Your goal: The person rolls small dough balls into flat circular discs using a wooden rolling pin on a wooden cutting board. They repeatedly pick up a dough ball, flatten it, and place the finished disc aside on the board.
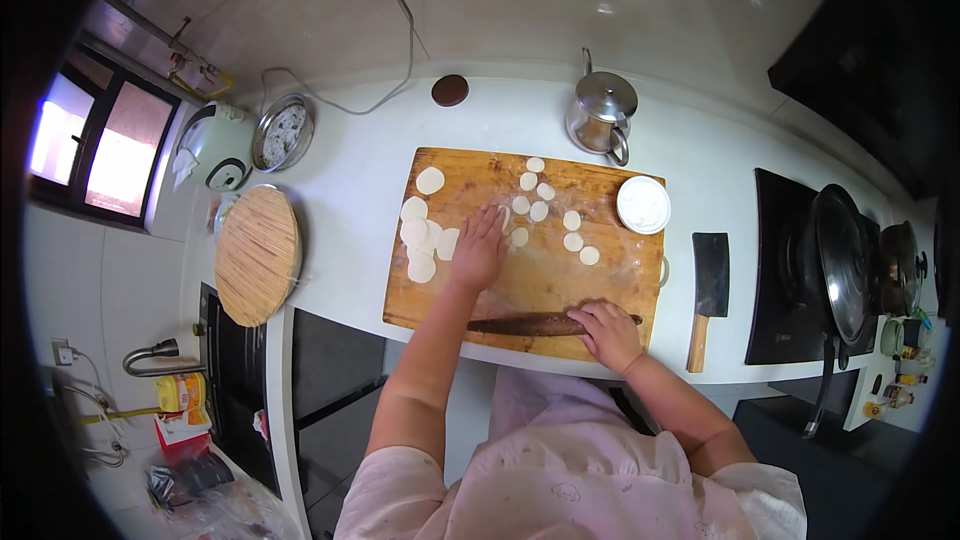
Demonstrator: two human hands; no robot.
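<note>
A floured wooden board [540, 270] lies before me on the white counter. My left hand [480, 250] reaches over its middle with fingers stretched out, the fingertips touching a small pale dough piece [504, 214]. Whether they grip it I cannot tell. Near the board's front edge, my right hand [607, 334] is closed on the right end of a dark wooden rolling pin [525, 324]. Rolled dough wrappers [421, 268] overlap at the board's left, with a single wrapper [430, 180] behind them. Several small dough discs [539, 211] are scattered right of my left hand.
A white bowl of flour [643, 205] stands on the board's back right corner. Right of the board lies a cleaver [710, 285], then a stove with a wok [840, 265]. Behind stands a metal kettle [603, 110]. At left are a round slatted wooden lid [258, 255] and a metal bowl [283, 135].
</note>
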